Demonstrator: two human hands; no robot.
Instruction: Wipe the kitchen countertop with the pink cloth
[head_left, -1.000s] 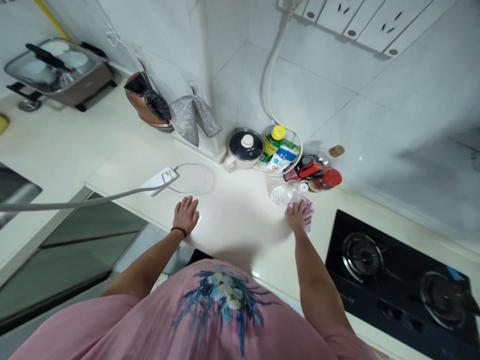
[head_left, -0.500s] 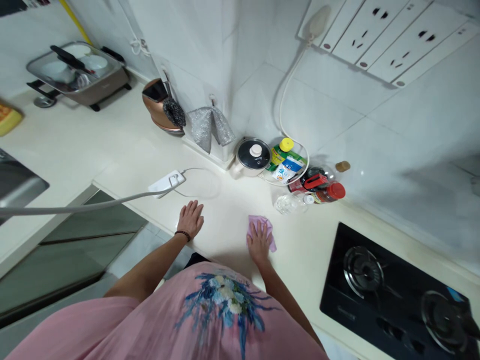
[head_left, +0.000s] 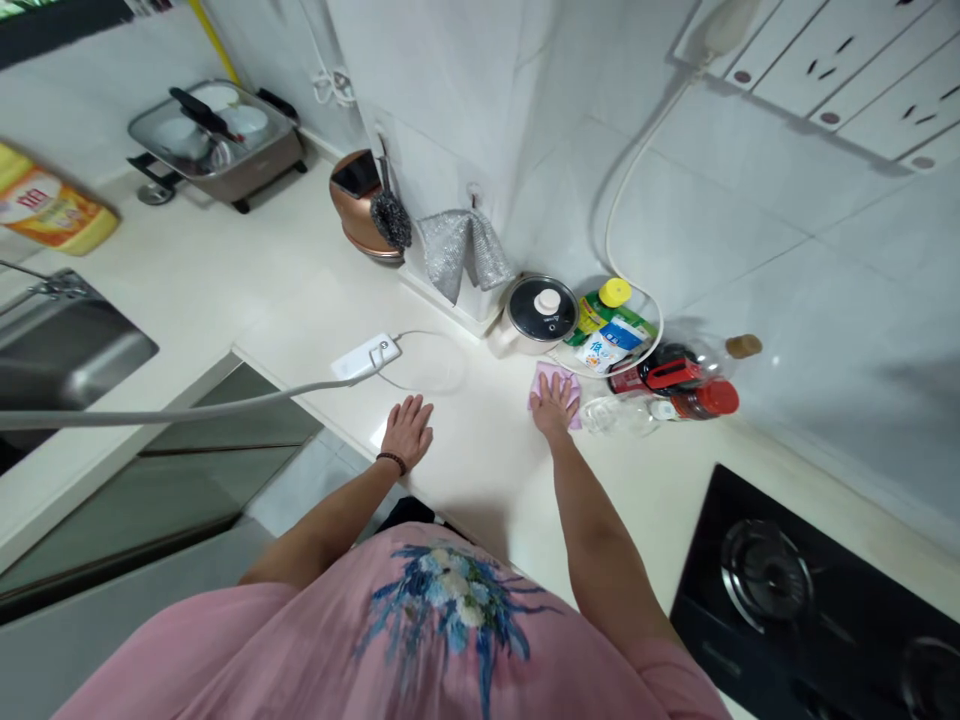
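My left hand (head_left: pixel 406 432) lies flat on the white countertop near its front edge, fingers spread, holding nothing. A dark beaded bracelet circles that wrist. My right hand (head_left: pixel 555 402) is pressed flat, fingers apart, on a pink cloth (head_left: pixel 538 383) that shows around the fingers. The cloth lies in front of a small lidded electric pot (head_left: pixel 534 318). Just right of the cloth is a clear plastic bottle (head_left: pixel 619 415), very close to it; whether they touch I cannot tell. A white power strip (head_left: pixel 366 358) lies beyond my left hand.
Behind the cloth stand seasoning packets (head_left: pixel 611 342) and a red-capped bottle (head_left: pixel 705 400). A black gas hob (head_left: pixel 810 610) is at right. A grey cord (head_left: pixel 187 412) crosses to the left, near the sink (head_left: pixel 112 350). An electric pan (head_left: pixel 225 160) sits at the back left.
My right hand has slid the pink cloth away from me, toward the pot and the clear bottle. My left hand stays on the counter. The view has shifted left.
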